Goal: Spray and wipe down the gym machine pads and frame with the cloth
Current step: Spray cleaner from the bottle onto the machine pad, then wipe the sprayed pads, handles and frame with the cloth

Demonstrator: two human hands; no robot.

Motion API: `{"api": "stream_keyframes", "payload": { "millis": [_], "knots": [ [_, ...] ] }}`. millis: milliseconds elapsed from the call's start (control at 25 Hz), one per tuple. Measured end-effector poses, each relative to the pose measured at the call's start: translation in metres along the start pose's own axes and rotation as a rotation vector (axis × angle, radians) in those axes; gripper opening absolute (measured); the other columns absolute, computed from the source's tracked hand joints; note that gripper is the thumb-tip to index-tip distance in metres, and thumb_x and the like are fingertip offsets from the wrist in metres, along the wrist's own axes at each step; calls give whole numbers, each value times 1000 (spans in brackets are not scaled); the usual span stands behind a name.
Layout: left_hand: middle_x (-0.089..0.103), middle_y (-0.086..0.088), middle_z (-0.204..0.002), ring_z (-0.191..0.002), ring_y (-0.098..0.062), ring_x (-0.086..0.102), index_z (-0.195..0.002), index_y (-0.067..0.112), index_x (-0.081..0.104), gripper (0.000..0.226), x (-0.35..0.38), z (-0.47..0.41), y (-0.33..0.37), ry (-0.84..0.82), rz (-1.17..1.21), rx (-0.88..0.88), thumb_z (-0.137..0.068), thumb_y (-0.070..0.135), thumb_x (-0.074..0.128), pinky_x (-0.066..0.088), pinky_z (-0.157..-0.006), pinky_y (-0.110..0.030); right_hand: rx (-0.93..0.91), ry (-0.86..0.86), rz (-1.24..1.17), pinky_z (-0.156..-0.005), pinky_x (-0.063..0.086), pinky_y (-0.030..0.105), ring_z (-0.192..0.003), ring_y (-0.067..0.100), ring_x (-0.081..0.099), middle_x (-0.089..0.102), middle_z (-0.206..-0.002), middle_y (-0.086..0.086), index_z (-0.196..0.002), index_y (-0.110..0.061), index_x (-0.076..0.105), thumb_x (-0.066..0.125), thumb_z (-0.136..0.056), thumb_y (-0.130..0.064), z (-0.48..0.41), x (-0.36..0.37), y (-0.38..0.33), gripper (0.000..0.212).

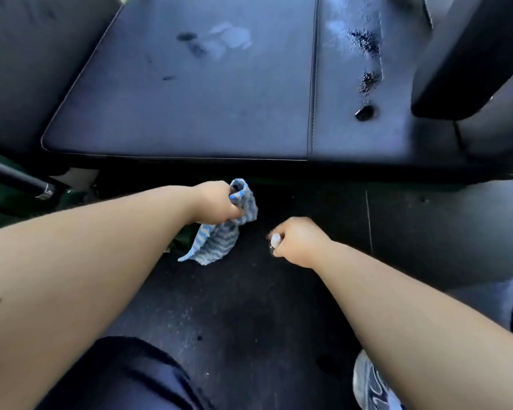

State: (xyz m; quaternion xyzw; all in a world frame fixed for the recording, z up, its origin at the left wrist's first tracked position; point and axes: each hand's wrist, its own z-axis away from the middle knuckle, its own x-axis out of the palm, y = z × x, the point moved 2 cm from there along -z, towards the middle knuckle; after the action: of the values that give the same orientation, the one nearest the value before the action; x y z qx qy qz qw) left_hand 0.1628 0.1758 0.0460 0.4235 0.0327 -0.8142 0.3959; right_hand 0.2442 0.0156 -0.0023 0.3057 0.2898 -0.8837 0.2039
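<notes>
- Head view, progress: the pad [175,108] shows a pale smear and a few dark blotches near its far middle. I judge it sprayed and only partly wiped.
- The side panel [397,93], right of the seam, carries beaded wet streaks [366,45] running down towards a dark round spot. Liquid lies there unwiped, so this panel remains to be done.
- Nothing shows whether the bar [18,180] at left or the upright pad [468,54] at right has been treated. I take the frame work as outstanding.
- Left grip [219,204]: fingers curled tight round the bunched top of the cloth [219,241], which hangs free below the pad's front edge, above the floor [249,306] and touching no surface.
- Right grip [298,242]: closed in a fist near the cloth. A small white tip [275,240] pokes out of it; I judge it the sprayer's top, the body being hidden.
- Both grips sit low and apart from the pad, so no wiping is under way.
- Materials: the pad is smooth dark vinyl, flat, with rounded corners, piped edges and a stitched seam.
- The cloth is thin, soft, blue-and-white striped weave, limp and creased.
- The floor is dark, matt and speckled, likely rubber, with a joint line at right.
- A dark trouser leg [125,377] and a pale shoe [367,386] occupy the near edge.
</notes>
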Motion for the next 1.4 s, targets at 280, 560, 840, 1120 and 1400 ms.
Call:
{"api": "stream_keyframes", "payload": {
  "millis": [280,560,840,1120,1400],
  "knots": [
    [62,-7,-87,-80,-24,61,-95,10,56,32,19,-26,3,16,47,-37,-84,40,62,48,-68,-35,48,52,-197,-89,50,25,-110,19,59,60,-129,0,-126,-23,63,60,-90,-10,-11,24,35,38],
    [46,-3,-59,-55,-19,40,-65,9,47,30,1,-7,20,208,162,72,-75,33,61,32,-52,-28,117,-64,-67,-93,48,28,-117,21,55,50,-140,2,-139,-24,49,64,-86,-10,1,19,44,57],
    [61,-8,-83,-83,-31,54,-86,15,57,15,-67,43,83,717,410,191,-85,29,59,40,-71,-30,189,60,-395,-75,56,28,-81,21,66,69,-92,4,-96,-17,71,61,-80,-5,59,-80,26,23],
    [53,-3,-128,-112,-19,53,-131,22,49,49,-52,12,184,525,507,494,-85,18,64,39,-91,-22,374,1266,-547,-75,44,35,-94,27,55,60,-104,4,-95,-17,64,50,-90,-13,110,-156,71,16],
    [49,7,-137,-132,-22,41,-125,25,51,43,-16,-22,192,741,-78,576,-84,14,56,17,-111,-42,246,1193,-26,-112,26,43,-137,21,37,54,-138,-5,-124,-22,64,37,-90,-10,97,-169,133,45]
  ]
}}
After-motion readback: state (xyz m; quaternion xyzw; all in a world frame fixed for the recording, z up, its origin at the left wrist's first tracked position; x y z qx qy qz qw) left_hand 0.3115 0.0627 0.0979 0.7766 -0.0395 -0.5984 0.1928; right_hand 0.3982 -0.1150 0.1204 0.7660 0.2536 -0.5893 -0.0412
